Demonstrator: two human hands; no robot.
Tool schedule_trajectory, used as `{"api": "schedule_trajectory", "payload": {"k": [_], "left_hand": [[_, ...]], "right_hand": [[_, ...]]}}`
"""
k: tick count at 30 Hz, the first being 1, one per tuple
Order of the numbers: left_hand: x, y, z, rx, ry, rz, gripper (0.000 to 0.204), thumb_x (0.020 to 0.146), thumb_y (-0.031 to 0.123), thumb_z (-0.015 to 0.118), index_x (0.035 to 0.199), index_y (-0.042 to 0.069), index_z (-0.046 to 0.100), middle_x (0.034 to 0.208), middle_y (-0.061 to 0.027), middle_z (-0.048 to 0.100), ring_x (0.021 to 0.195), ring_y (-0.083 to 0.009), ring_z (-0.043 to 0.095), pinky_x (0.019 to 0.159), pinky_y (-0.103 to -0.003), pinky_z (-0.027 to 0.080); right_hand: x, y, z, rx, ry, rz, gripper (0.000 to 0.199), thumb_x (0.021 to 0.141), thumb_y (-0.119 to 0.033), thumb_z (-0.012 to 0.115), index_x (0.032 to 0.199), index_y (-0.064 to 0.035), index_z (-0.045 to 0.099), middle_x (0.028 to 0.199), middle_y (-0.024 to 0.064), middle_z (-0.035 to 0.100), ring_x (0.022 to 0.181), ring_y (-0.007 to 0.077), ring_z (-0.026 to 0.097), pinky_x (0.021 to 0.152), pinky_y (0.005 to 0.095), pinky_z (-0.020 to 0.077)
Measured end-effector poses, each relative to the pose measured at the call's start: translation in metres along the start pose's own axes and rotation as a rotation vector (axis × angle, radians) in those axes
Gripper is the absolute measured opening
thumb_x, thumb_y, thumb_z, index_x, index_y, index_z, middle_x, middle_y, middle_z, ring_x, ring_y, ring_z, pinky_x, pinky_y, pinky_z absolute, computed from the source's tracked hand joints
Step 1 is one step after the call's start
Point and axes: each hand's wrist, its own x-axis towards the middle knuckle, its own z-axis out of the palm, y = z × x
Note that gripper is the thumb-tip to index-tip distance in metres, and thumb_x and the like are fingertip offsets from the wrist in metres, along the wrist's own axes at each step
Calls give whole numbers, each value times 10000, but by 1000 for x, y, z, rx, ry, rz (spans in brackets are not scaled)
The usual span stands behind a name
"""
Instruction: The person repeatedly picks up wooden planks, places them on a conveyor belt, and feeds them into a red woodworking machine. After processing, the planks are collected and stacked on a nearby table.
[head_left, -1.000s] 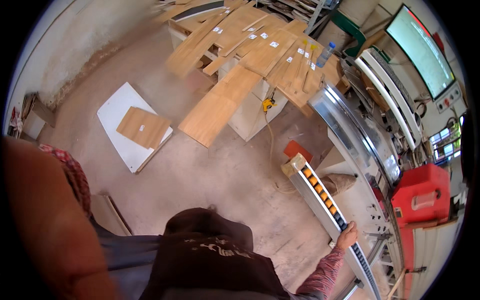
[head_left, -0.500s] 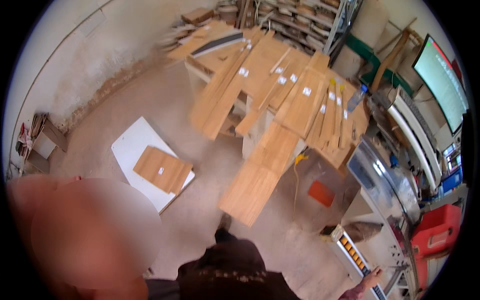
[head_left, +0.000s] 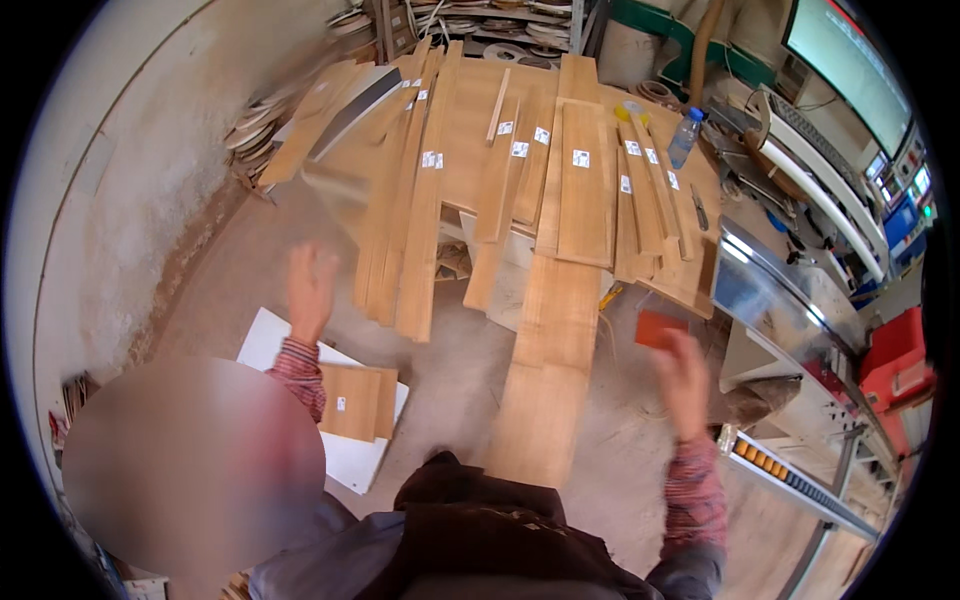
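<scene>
My left hand is raised over the floor, left of the long boards. Its fingers are up and slightly apart, a little blurred, with nothing in them. My right hand is held up on the right, fingers loosely spread and holding nothing visible. Behind its fingertips lies an orange-red panel. Between my hands a long wood-grain board juts toward me from the table. More labelled boards and narrow strips lie side by side on it, several overhanging the near edge.
By my left forearm, wood-grain panels rest on a white sheet. A water bottle stands at the table's right. Further right are a machine with a metal rail, a red case and a screen. A blurred patch covers the lower left.
My view has turned and the table now stands straighter ahead. My right hand has left the machine's rail and risen toward the middle. My left hand has come into clear view.
</scene>
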Motion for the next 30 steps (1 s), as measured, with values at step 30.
{"api": "schedule_trajectory", "payload": {"k": [30], "left_hand": [[31, -178, 170, -783, -449, -765, 357, 970, 193, 603, 1249, -21, 542, 1134, -123, 628, 1065, -213, 614, 842, -340, 528]], "right_hand": [[107, -91, 388, 958, -396, 781, 301, 896, -165, 695, 1120, 19, 616, 931, 112, 706, 763, 188, 696, 600, 344, 586]]}}
